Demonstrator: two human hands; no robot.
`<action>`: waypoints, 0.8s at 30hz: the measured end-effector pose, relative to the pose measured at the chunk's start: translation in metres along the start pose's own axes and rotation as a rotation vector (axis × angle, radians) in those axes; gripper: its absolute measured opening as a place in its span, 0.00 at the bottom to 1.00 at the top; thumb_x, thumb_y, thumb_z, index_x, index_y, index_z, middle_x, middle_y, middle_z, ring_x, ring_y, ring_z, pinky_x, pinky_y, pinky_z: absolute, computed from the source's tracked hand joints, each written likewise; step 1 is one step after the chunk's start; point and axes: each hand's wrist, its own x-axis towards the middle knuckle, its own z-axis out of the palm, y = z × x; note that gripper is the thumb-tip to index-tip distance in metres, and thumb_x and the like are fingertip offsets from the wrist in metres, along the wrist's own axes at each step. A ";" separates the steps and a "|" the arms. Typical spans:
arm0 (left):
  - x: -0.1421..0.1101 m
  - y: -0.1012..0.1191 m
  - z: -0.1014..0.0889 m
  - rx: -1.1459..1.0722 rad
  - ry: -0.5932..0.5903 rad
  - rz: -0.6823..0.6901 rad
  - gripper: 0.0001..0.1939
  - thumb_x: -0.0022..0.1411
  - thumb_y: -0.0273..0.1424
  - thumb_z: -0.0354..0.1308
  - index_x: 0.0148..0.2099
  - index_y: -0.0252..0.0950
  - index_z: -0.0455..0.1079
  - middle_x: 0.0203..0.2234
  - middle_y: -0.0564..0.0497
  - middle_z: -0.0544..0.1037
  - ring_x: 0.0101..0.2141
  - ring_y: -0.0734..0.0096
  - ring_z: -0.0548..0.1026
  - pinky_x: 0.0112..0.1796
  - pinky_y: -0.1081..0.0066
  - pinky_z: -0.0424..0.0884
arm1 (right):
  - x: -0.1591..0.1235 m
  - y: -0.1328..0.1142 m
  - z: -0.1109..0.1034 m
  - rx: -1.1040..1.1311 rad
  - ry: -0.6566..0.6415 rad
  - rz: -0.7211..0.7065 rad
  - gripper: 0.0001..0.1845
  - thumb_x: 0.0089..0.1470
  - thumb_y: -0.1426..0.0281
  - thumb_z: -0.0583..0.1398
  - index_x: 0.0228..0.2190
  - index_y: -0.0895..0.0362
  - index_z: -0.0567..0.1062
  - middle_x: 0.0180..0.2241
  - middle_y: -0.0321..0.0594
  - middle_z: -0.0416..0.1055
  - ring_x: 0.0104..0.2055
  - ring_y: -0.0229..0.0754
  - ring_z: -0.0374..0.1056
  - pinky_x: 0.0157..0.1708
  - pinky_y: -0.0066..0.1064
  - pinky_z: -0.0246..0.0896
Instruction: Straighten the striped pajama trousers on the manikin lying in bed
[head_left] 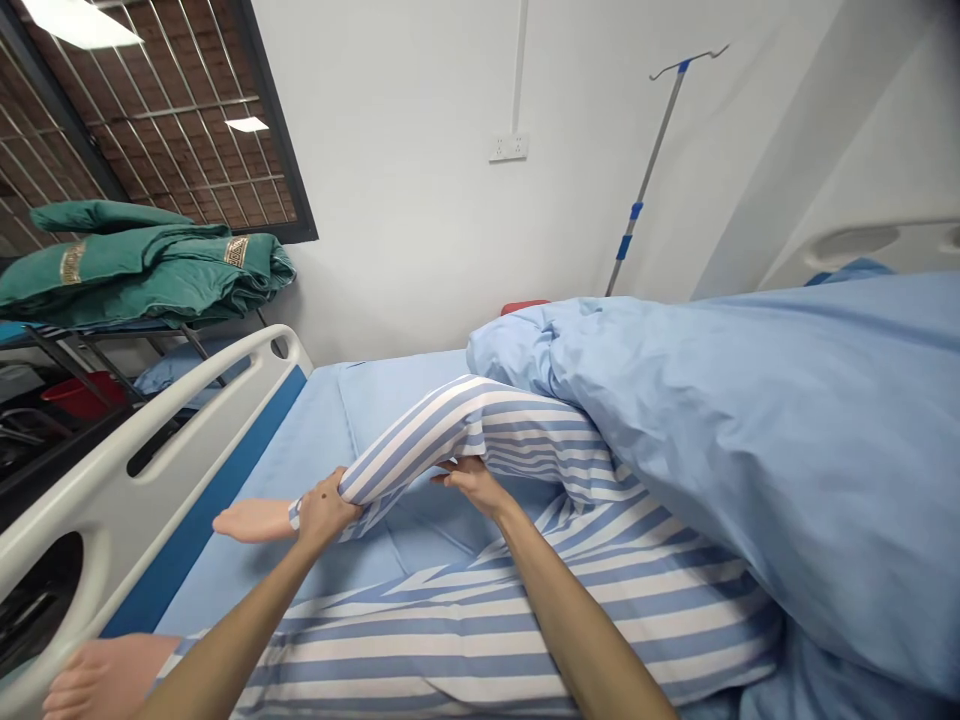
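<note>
A smooth-footed manikin in blue-and-white striped trousers lies on the bed. Its far leg point(420, 430) is bent, with the knee raised off the sheet. My left hand point(328, 508) is closed around the lower shin just above the ankle, over the trouser cuff. Under the bent knee, my right hand point(474, 482) holds the leg from below, its fingers partly hidden by the cloth. The far foot point(251, 520) sticks out past my left hand. Nearer to me, the other leg point(420, 645) lies straight, its bare foot point(105, 672) by the footboard.
A light blue quilt point(720, 400) covers the manikin's upper body. The white footboard point(217, 400) borders the bed's left end. Green folded bedding point(150, 265) lies beyond it under a barred window. An IV pole point(651, 170) stands by the wall at the far side.
</note>
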 end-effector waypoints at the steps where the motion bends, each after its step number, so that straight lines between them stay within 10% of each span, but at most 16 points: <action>1: 0.001 -0.005 -0.010 0.041 -0.001 0.013 0.19 0.45 0.37 0.55 0.43 0.46 0.63 0.32 0.53 0.76 0.34 0.62 0.73 0.31 0.71 0.59 | 0.000 0.001 0.001 -0.008 -0.016 0.018 0.30 0.35 0.76 0.59 0.45 0.49 0.69 0.47 0.38 0.68 0.50 0.47 0.63 0.39 0.36 0.65; 12: 0.010 -0.045 -0.114 0.434 -0.013 0.194 0.20 0.45 0.31 0.54 0.44 0.44 0.65 0.39 0.48 0.76 0.43 0.55 0.69 0.42 0.61 0.58 | -0.010 0.050 0.014 0.032 -0.089 0.354 0.23 0.32 0.70 0.68 0.36 0.58 0.76 0.45 0.45 0.70 0.43 0.48 0.69 0.36 0.35 0.65; 24: 0.007 -0.037 -0.106 0.340 -0.044 0.091 0.21 0.44 0.31 0.55 0.45 0.44 0.65 0.38 0.48 0.76 0.43 0.56 0.69 0.43 0.62 0.58 | -0.004 0.036 0.019 0.100 -0.016 0.228 0.21 0.35 0.70 0.68 0.36 0.57 0.76 0.39 0.43 0.73 0.43 0.48 0.69 0.40 0.39 0.63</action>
